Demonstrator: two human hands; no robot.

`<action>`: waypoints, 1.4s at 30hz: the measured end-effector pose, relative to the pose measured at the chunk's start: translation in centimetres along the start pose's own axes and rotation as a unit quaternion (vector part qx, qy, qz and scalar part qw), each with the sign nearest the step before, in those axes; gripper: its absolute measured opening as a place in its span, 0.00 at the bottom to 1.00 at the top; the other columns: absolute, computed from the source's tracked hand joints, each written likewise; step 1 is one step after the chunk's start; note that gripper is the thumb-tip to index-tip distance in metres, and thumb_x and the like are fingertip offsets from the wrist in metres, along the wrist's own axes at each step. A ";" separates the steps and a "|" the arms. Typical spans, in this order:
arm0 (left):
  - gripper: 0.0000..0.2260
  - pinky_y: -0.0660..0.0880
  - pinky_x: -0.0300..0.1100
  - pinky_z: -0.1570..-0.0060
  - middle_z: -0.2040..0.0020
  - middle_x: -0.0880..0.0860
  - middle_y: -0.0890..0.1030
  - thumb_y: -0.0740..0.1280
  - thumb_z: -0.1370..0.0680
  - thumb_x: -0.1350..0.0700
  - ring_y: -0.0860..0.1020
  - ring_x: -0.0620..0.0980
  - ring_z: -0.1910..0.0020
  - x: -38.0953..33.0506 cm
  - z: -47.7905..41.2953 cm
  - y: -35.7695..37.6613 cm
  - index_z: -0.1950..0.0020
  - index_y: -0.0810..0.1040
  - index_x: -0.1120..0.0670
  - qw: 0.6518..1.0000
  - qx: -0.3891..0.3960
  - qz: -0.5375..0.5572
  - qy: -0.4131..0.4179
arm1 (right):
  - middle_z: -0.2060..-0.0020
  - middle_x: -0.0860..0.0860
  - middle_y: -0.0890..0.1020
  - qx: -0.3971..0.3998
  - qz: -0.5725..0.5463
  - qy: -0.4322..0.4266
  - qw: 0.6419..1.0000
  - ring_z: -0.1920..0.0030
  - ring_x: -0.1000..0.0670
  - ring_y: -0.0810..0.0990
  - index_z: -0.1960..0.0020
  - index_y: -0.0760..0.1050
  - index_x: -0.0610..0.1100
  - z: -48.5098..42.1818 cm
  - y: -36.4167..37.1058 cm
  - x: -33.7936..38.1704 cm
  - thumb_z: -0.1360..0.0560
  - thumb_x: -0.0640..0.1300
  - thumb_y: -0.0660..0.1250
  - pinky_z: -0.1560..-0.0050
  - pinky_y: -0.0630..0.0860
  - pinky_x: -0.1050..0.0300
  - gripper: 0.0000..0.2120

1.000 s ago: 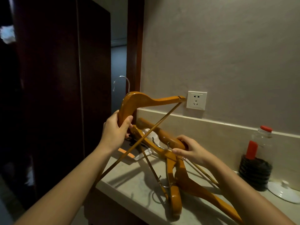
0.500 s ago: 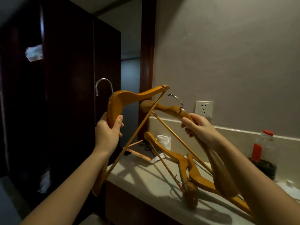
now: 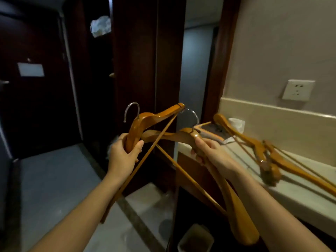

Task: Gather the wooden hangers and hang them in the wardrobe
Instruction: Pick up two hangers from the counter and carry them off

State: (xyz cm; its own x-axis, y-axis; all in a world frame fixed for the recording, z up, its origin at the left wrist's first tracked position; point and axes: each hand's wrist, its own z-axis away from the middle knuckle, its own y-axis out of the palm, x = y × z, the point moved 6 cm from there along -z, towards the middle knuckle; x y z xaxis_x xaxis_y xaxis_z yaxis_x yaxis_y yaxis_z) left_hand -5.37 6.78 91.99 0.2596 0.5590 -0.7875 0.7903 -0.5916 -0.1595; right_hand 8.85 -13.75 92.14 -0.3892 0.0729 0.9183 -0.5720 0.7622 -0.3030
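hangers in both hands — left hand (image 3: 123,157) gripping one hanger (image 3: 145,120), right hand (image 3: 214,155) clasping a second (image 3: 171,136), bars crossing. two more, seemingly, on the counter (image 3: 298,193) — blurred — beside the dark wardrobe (image 3: 134,51).

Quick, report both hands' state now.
Left hand: closed around an orange-brown wooden hanger.
Right hand: closed around a second wooden hanger.

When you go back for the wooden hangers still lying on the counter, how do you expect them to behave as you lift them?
The hangers on the counter look rigid, so they should lift without flexing. They lie overlapped, with thin crossbars and a metal hook crossing, so pulling one may well drag or snag another. Their surface looks glossy, so possibly a little slick; the counter edge is close, so one knocked loose might slide off.
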 end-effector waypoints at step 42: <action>0.07 0.79 0.53 0.53 0.60 0.56 0.80 0.67 0.25 0.55 0.79 0.54 0.61 33.9 38.0 -13.5 0.49 0.77 0.55 0.633 0.079 -0.246 -0.730 | 0.64 0.48 0.75 0.340 0.177 0.533 0.755 0.64 0.50 0.74 0.48 0.71 0.43 9.5 19.7 -47.6 0.26 0.51 0.67 0.66 0.69 0.59 0.13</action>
State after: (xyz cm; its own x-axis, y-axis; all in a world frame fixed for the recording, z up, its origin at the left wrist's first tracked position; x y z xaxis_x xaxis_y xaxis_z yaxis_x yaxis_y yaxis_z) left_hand -28.33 11.62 44.81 -0.8764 -0.3662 -0.3126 0.4815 -0.6691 -0.5661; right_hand 9.24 -8.30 40.01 -0.0096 0.9460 0.3239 -0.9476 0.0948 -0.3050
